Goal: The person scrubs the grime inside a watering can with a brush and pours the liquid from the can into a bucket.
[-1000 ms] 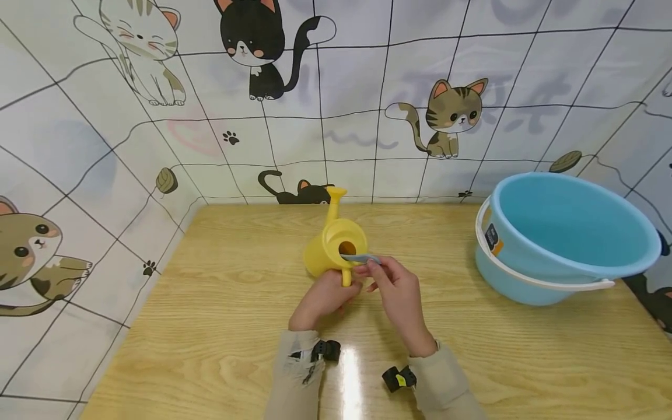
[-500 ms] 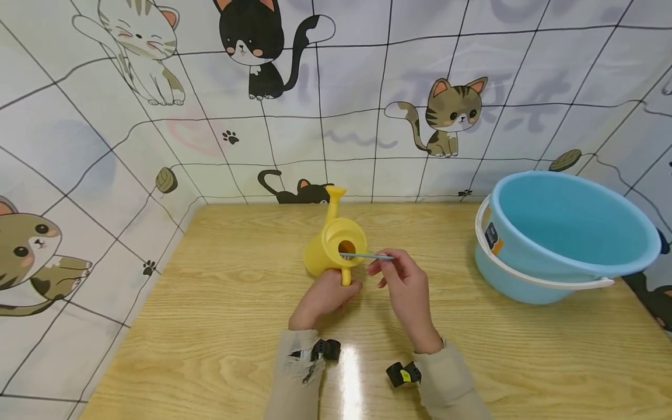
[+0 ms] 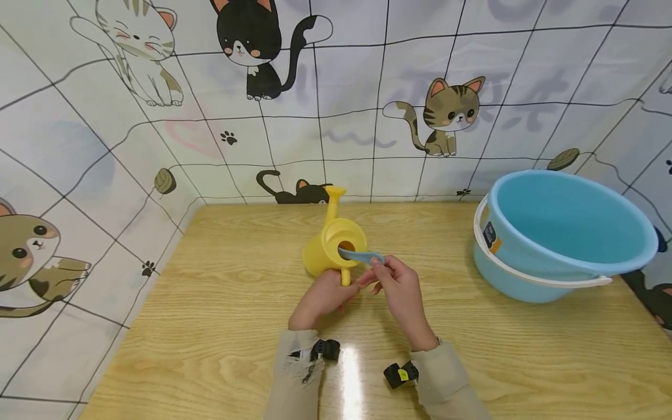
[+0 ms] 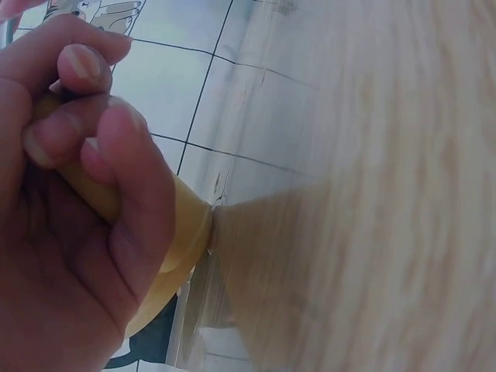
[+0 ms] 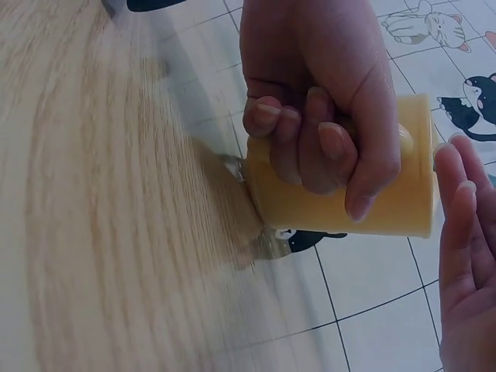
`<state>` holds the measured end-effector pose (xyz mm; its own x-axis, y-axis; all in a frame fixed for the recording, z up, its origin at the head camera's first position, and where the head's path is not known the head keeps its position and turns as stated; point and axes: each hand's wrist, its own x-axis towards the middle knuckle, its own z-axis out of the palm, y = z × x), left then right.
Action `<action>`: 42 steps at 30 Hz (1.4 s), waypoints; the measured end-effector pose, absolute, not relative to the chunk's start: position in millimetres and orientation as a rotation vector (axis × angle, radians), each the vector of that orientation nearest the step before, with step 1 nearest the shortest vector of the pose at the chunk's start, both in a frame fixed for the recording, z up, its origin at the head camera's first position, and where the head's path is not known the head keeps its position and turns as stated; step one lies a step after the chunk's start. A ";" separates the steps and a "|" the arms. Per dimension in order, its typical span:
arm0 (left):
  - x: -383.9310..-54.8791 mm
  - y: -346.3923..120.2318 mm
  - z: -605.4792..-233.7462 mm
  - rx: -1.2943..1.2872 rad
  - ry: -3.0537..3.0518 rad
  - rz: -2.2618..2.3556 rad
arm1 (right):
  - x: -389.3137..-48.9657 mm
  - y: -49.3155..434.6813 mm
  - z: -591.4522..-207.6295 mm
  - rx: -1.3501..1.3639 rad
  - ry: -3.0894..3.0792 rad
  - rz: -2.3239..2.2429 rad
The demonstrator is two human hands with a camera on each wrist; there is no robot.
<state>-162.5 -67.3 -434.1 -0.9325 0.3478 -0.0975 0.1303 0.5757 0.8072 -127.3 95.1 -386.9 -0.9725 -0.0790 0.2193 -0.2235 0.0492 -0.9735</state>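
A yellow watering can [image 3: 319,256] stands on the wooden table, its spout pointing away from me and its round filling hole turned up towards me. My left hand [image 3: 324,291] grips its handle [image 3: 346,277] from the near side; the left wrist view shows those fingers [image 4: 139,186] curled. Between thumb and fingers, my right hand [image 3: 399,294] pinches the end of a slim light-blue utensil [image 3: 362,256] with a flat handle. Its other end reaches into the hole and is hidden inside. In the right wrist view, right fingertips [image 5: 463,194] are beside the can's rim.
A large light-blue bucket [image 3: 517,286] with a white carrying handle [image 3: 546,284] stands on the right of the table [image 3: 236,350]. A cat-patterned sheet [image 3: 346,87] rises directly behind the table and along both sides.
My right hand shifted right with the utensil, then came back left and slightly down, tilting and turning it within the hole. The watering can and my left hand have stayed in place.
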 end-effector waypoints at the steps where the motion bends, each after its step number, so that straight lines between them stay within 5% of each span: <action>1: -162.7 -67.5 -434.2 0.395 2.557 1.286 | -127.2 95.2 -386.7 0.319 -2.199 2.062; 42: -163.4 -66.2 -435.8 0.394 2.514 1.356 | -136.9 92.6 -414.8 0.298 -2.326 1.879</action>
<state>-163.4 -66.2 -435.8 -0.9302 0.3541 -0.0964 0.1141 0.5287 0.8411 -136.9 92.6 -414.8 -0.9710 -0.0674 0.2292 -0.2383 0.2022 -0.9499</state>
